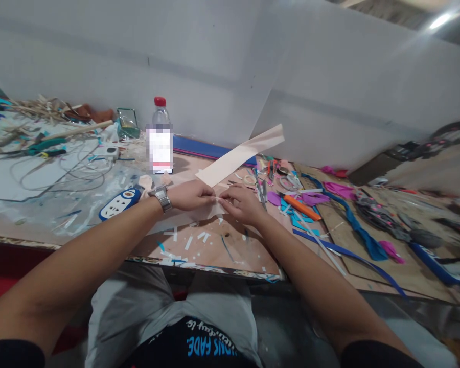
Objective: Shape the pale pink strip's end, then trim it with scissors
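Note:
Both hands meet over the middle of the worktable, fingertips nearly touching. My left hand (193, 195), with a metal watch (162, 198) on its wrist, is closed in a pinch on a thin pale strip (216, 198). From the other side my right hand (241, 203) pinches the same small piece, its fingers curled. Just beyond the fingers a long cream strip (233, 161) slants up to the right, its near end by my left hand. Small white scraps (203, 236) are scattered on the wood in front of the hands.
A red-capped bottle (160, 115) stands behind my left wrist, near a blue-and-white power strip (119, 204). Green-handled pliers (48, 146) and sticks lie at the left. An orange cutter (302, 207), blue ribbon (352, 220) and coloured scraps lie at the right. A grey panel (214, 66) rises behind.

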A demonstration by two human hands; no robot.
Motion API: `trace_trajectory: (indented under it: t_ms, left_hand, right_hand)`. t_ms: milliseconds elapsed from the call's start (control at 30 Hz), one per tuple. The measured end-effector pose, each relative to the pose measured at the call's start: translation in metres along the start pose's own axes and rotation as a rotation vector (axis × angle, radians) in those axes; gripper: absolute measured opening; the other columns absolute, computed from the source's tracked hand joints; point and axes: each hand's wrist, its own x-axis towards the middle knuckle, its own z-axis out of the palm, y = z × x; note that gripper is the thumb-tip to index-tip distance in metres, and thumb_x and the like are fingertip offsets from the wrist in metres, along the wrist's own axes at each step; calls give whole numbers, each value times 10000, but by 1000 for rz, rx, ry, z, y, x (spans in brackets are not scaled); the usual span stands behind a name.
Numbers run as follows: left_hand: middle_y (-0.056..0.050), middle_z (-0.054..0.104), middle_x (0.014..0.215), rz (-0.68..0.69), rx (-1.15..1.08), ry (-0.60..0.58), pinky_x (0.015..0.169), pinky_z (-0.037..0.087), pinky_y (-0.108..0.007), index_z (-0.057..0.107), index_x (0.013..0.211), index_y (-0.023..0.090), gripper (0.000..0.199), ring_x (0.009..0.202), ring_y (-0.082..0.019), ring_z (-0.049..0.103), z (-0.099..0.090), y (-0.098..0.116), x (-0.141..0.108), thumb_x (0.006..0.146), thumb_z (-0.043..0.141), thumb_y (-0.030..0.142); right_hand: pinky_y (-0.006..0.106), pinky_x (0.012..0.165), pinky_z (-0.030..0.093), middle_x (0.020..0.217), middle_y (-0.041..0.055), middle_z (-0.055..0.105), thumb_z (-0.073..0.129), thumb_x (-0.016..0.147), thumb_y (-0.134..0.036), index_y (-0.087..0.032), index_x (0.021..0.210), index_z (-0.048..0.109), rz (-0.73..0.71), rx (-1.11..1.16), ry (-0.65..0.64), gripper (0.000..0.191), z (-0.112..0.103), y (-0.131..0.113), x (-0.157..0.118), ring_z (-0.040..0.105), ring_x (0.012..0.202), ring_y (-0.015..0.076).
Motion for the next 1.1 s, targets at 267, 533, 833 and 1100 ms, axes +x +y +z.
trace_trajectory:
  t_ms: [267, 533, 833, 1100]
  left_hand:
    - [-21, 595, 667, 14, -37, -3, 615, 300, -275, 647, 783, 147, 466, 632, -140, 484, 4, -2, 2, 971, 445, 522]
    - [-7, 551, 629, 5, -129, -5, 602, 301, -268, 666, 793, 143, 493, 617, -137, 460, 6, -4, 3, 946, 472, 569]
    - [12, 536, 668, -45, -267, -40, 613, 327, -249, 659, 802, 135, 333, 632, -123, 435, 6, -4, 3, 900, 522, 422]
    - [-16, 610, 748, -115, -356, -21, 651, 388, -258, 689, 854, 140, 355, 684, -145, 495, 7, -3, 2, 890, 523, 451]
  right_hand:
    - [377, 847, 429, 752, 45, 730, 584, 970, -410, -205, 799, 705, 27, -4, 0, 294, 3, 1, 0, 623, 716, 193]
    - [406, 886, 442, 792, 50, 761, 611, 958, -391, -218, 815, 723, 7, 2, 62, 251, 3, 0, 0, 650, 750, 206]
    - [423, 959, 398, 820, 15, 779, 656, 926, -304, -229, 868, 715, -35, 21, 122, 112, 5, 3, -3, 670, 741, 182]
    - [434, 974, 382, 870, 18, 790, 616, 918, -241, -243, 896, 712, -27, -4, 118, 99, 3, 1, -3, 696, 825, 206]
